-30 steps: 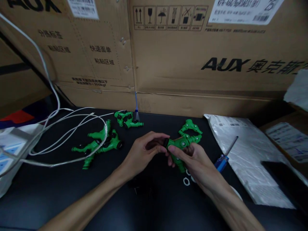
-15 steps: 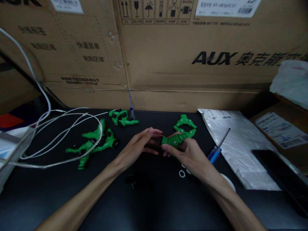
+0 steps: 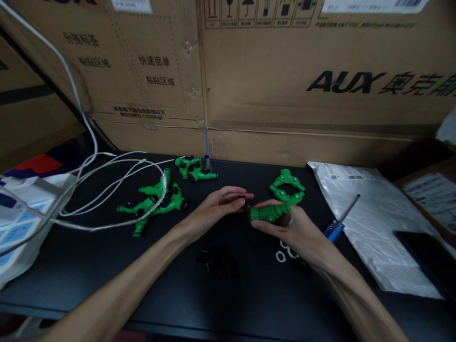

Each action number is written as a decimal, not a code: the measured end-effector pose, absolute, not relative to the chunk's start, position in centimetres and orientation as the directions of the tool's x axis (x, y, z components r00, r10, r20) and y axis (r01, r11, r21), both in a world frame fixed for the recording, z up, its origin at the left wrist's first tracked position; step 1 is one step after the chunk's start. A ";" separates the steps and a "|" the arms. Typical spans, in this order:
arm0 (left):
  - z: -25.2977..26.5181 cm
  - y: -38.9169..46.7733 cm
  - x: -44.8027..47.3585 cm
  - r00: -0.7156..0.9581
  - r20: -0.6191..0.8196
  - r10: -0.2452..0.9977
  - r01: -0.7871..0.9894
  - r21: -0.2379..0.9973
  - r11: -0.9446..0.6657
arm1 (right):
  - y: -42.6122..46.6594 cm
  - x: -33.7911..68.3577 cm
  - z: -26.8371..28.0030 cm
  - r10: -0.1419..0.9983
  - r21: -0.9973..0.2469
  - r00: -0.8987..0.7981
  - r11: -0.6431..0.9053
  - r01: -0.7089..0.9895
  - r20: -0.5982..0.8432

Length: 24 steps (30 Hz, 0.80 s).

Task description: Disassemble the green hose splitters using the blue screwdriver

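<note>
My right hand (image 3: 285, 225) grips a green plastic hose splitter (image 3: 270, 213), its wide collar pointing left at my other hand. Just left of that collar, my left hand (image 3: 224, 202) is closed with thumb and fingers together. Something small and dark seems to sit between those fingertips, too dim to name. Behind my right hand lies a ring-shaped pair of green connector pieces (image 3: 287, 185). White ring washers (image 3: 281, 257) are scattered below the right wrist, partly hidden by it. Small black parts (image 3: 213, 259) lie on the dark table in front of me, hard to make out.
More green hose splitters (image 3: 156, 204) lie at left, under a loop of white cable (image 3: 107, 227), and a smaller group (image 3: 195, 168) sits farther back. At right are a blue-handled screwdriver (image 3: 335, 230), a silver bubble mailer (image 3: 370, 237) and a dark phone (image 3: 423, 256). A large cardboard box (image 3: 256, 95) walls the back.
My left hand has drawn back from the splitter's collar and its fingertips have come together. The splitter is turned slightly in my right hand. The whole view has shifted, with things appearing farther right.
</note>
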<state>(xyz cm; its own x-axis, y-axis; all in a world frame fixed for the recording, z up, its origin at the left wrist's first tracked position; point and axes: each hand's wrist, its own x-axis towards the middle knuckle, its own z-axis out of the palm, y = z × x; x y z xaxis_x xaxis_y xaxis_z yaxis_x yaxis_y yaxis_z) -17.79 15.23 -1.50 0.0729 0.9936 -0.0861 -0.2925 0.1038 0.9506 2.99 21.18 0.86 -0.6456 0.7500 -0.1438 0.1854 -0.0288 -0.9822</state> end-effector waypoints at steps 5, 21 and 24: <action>-1.4 15.5 -18.4 -0.035 -0.038 0.999 -0.028 0.999 0.037 | 20.8 3.3 1.7 0.690 -0.970 -0.682 -0.166 0.177 -0.242; 1.0 14.1 -18.6 0.129 0.543 0.830 0.470 0.703 -0.533 | 21.3 3.8 1.8 0.686 -0.913 -0.675 -0.406 -0.045 -0.272; 0.7 14.0 -18.2 0.214 0.565 0.797 0.441 0.673 -0.595 | 21.2 3.7 1.9 0.677 -0.909 -0.684 -0.414 -0.048 -0.273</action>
